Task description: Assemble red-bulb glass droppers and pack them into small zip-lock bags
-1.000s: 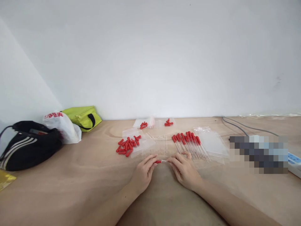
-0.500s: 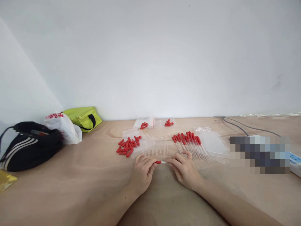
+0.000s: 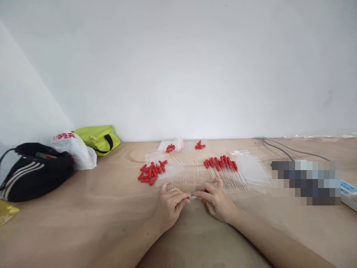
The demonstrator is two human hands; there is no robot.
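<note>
My left hand (image 3: 172,205) pinches a red rubber dropper bulb (image 3: 188,198), mostly hidden by the fingers. From the bulb a clear glass tube (image 3: 193,197) runs to my right hand (image 3: 216,201), whose fingertips are closed on it. Whether the tube sits inside the bulb is hidden. Beyond my left hand lies a pile of loose red bulbs (image 3: 152,172). A row of bare glass tubes (image 3: 184,179) is just past both hands. Behind my right hand, droppers with red bulbs fitted (image 3: 223,163) lie side by side.
Clear plastic bags (image 3: 253,169) lie right of the droppers. Two small groups of red bulbs (image 3: 170,148) rest near the wall. A black bag (image 3: 36,171), a white plastic bag (image 3: 80,152) and a green bag (image 3: 97,137) stand left. Grey cables and a power strip (image 3: 348,190) are right.
Both hands have drawn slightly closer together, and the bulb and tube now sit a little nearer to me. My left fingers cover more of the red bulb.
</note>
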